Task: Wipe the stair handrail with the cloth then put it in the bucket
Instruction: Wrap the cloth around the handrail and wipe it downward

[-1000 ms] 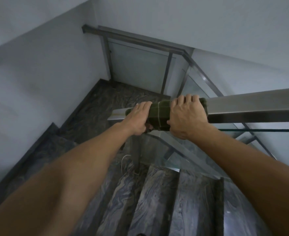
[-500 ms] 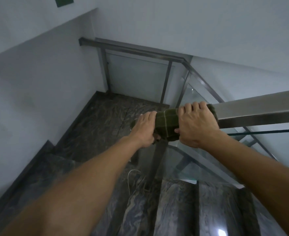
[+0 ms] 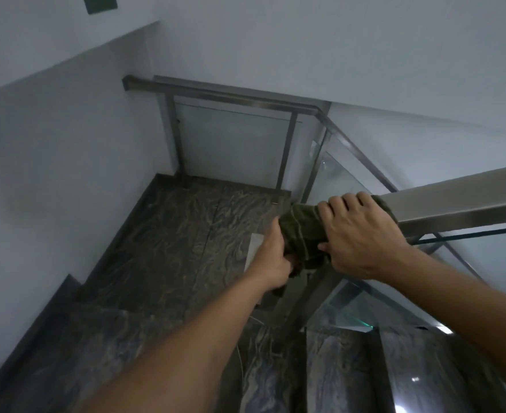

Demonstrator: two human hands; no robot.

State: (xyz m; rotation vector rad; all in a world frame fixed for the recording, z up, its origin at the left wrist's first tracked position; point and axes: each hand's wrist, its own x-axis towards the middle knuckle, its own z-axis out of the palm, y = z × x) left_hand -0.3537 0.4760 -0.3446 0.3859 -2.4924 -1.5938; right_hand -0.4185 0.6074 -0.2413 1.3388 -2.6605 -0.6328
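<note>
Dark marble stairs [image 3: 168, 234] turn below a glass rail. Both hands — left [image 3: 272, 257], right [image 3: 362, 234] — are clenched on the green cloth [image 3: 302, 234], wrapped around the handrail [image 3: 460, 204] at its lower end. No bucket is in view. The cloth may slip off the end if pushed further. Compared to before, the hands sit lower, hiding the rail tip.

The handrail [image 3: 466, 201] is brushed metal, square-edged, smooth with a dull satin sheen. The cloth [image 3: 302, 234] wrapped over it is dark green woven fabric, soft and matt, with thin pale stripes. Glass panels [image 3: 234, 144] below the rail are clear and glossy. The steps [image 3: 344, 371] are dark veined stone, polished enough to show light spots. The walls [image 3: 52, 144] are matt painted plaster.
</note>
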